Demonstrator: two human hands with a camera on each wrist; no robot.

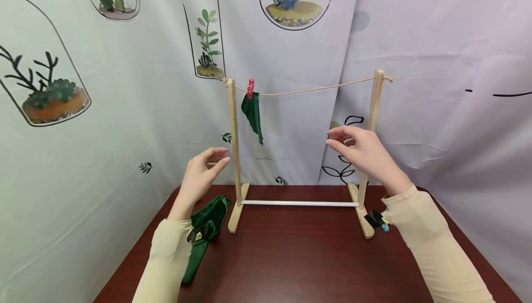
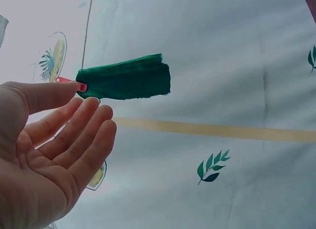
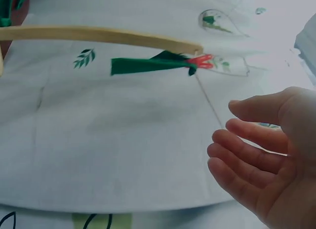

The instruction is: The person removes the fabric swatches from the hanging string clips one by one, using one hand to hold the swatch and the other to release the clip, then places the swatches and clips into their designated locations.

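A narrow green cloth piece (image 1: 251, 113) hangs from a thin rope (image 1: 309, 91), held near its left end by a red clothespin (image 1: 250, 89). My left hand (image 1: 196, 177) hovers beside the left wooden post (image 1: 234, 141), thumb and fingers loosely bent around nothing. In front of the right post (image 1: 375, 102), below the rope, my right hand (image 1: 360, 151) is raised, likewise bare and relaxed. Both wrist views show the pinned cloth (image 2: 126, 80) beyond the fingers, apart from the right hand (image 3: 261, 160). Under the left forearm, another green cloth (image 1: 217, 210) lies on the table, partly covered by the sleeve.
The wooden stand has a white bar (image 1: 299, 203) joining its two feet, with the left foot (image 1: 238, 210) close to the lying cloth. A dark red table (image 1: 291, 257) carries it. Behind hangs a pale printed curtain (image 1: 287, 53), which also covers both sides.
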